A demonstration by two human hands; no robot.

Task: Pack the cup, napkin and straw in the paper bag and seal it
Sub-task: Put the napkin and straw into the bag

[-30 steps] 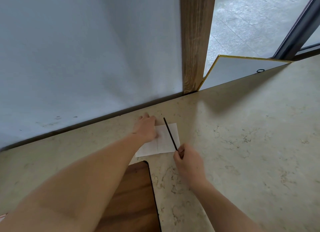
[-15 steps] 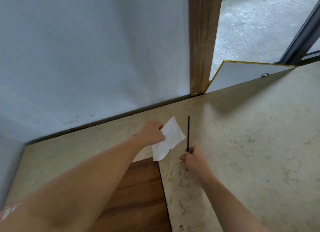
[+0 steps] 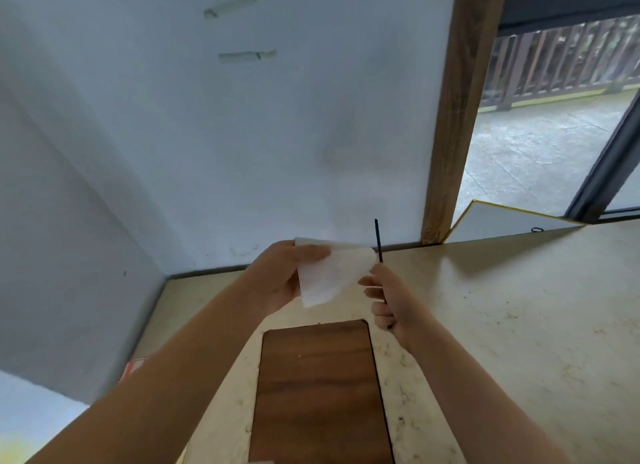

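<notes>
the left hand pinches a white napkin above the counter. the right hand grips a thin black straw, upright beside it. a wooden board lies below, clear of both.

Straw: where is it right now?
Head view, centre: the straw stands upright in the right hand, just right of the napkin held by the left hand.

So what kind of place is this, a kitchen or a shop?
Hard to say; maybe a café counter by a terrace. A marbled countertop holds a wooden board, and past the wooden post lies a wet paved terrace.
</notes>
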